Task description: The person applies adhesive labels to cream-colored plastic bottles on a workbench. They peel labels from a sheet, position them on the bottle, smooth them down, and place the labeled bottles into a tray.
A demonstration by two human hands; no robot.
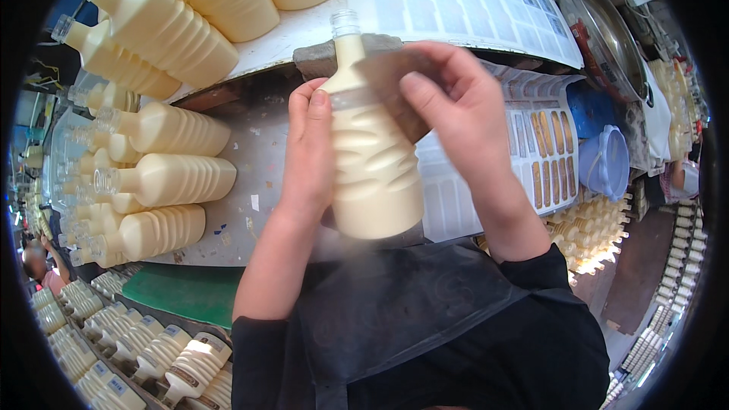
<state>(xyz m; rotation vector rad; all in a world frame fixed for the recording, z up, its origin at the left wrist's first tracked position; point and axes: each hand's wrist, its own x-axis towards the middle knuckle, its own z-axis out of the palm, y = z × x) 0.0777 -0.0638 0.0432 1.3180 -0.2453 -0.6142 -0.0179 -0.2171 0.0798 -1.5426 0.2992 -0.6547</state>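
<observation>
A cream bottle with a clear threaded neck and wavy ridges leans in front of me, its neck pointing away. My left hand grips its left side, thumb near the shoulder. Between the thumb and fingers of my right hand is a flat brown rectangular piece, blurred by motion, lying over the bottle's right shoulder. Just below that shoulder a greyish translucent band crosses the bottle; whether it is a label I cannot tell. Behind the neck sits a grey block.
Similar bottles lie on the left of the grey worktable, with more on the white shelf above. Label sheets cover the shelf; another sheet lies at right, by a blue bucket. Crated labelled bottles stand lower left.
</observation>
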